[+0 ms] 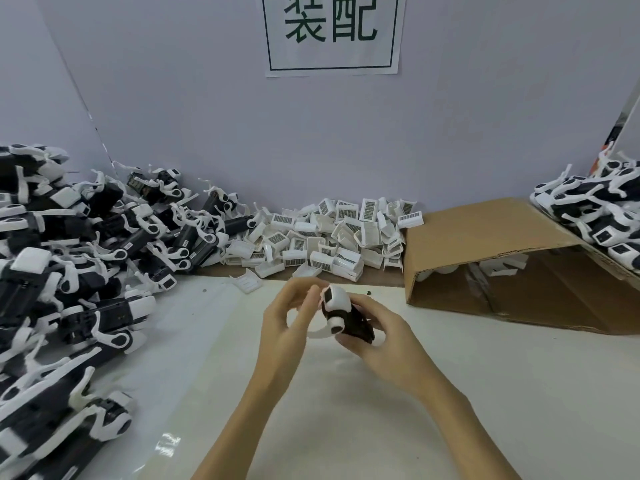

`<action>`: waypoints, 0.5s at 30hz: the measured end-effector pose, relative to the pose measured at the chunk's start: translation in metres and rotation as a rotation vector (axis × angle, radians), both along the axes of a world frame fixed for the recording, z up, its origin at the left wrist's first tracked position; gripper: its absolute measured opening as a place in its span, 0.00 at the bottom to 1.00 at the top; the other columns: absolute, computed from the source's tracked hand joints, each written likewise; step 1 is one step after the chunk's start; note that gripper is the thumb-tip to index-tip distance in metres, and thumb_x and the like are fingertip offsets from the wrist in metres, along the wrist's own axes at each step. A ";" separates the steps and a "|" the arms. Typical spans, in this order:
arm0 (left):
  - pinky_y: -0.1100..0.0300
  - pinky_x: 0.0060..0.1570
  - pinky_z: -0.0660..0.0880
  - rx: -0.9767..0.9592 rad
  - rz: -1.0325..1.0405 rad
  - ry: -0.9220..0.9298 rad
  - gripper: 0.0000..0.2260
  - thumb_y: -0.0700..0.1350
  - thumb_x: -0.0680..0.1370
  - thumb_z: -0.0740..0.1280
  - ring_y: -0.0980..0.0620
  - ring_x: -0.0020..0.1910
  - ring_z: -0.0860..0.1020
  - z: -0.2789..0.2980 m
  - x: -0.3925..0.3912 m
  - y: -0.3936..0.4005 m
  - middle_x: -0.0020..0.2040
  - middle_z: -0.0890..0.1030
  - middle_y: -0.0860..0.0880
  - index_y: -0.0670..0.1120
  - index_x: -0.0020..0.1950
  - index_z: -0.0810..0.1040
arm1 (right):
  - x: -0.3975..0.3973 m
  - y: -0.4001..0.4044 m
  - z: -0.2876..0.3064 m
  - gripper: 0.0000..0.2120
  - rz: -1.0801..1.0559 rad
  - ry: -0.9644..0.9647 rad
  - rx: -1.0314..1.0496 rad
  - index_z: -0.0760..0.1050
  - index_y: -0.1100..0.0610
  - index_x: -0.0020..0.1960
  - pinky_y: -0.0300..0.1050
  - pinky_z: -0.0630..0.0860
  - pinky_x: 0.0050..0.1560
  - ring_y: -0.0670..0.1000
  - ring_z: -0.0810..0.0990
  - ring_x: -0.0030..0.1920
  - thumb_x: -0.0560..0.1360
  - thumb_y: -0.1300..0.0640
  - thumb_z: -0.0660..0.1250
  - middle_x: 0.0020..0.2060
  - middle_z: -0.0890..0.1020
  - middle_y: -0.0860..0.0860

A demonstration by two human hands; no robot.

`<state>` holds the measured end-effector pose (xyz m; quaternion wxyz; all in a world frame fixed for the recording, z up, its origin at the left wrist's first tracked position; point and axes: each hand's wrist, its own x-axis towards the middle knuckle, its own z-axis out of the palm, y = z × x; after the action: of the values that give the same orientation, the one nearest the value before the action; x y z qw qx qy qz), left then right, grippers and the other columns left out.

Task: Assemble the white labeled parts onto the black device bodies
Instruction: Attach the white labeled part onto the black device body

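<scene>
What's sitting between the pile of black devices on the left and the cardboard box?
In the head view, a heap of white labeled parts lies against the wall between the pile of black devices and the cardboard box.

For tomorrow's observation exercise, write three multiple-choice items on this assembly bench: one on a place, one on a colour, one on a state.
1. Where does the heap of white labeled parts lie?
A. against the back wall
B. inside the cardboard box
C. on the person's lap

2. What colour are the characters on the wall sign?
A. red
B. dark green
C. yellow

3. What is the right hand doing?
A. lying flat
B. pointing
C. gripping the black device body

Answers: A, the heap lies at the wall's foot, left of the cardboard box; B, the strokes are dark green; C, its fingers wrap the body, which the left hand touches.
</scene>
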<state>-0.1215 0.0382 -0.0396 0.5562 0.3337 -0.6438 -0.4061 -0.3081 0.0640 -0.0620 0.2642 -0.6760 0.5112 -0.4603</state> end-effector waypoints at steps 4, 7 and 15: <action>0.68 0.52 0.76 0.004 -0.055 -0.187 0.14 0.63 0.76 0.71 0.58 0.54 0.83 -0.002 0.008 -0.006 0.55 0.86 0.57 0.63 0.61 0.82 | 0.003 0.003 0.003 0.25 -0.023 0.024 0.015 0.71 0.27 0.69 0.36 0.76 0.57 0.41 0.81 0.59 0.74 0.36 0.73 0.57 0.82 0.40; 0.58 0.52 0.79 0.227 -0.056 0.026 0.20 0.64 0.74 0.74 0.52 0.46 0.85 -0.002 0.007 -0.010 0.50 0.88 0.50 0.52 0.59 0.85 | 0.006 0.002 0.006 0.25 -0.025 -0.118 0.060 0.70 0.30 0.72 0.35 0.78 0.52 0.44 0.84 0.51 0.76 0.33 0.69 0.47 0.85 0.43; 0.51 0.51 0.85 0.803 -0.134 0.121 0.29 0.65 0.74 0.76 0.35 0.53 0.88 0.000 0.018 -0.016 0.56 0.88 0.40 0.43 0.63 0.87 | 0.001 -0.001 0.006 0.22 -0.170 -0.186 0.280 0.78 0.42 0.63 0.50 0.80 0.58 0.47 0.86 0.46 0.76 0.29 0.66 0.42 0.87 0.48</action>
<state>-0.1037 0.0222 -0.0397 0.3908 0.4572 -0.4205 -0.6793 -0.3076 0.0629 -0.0564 0.3621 -0.5414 0.5989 -0.4659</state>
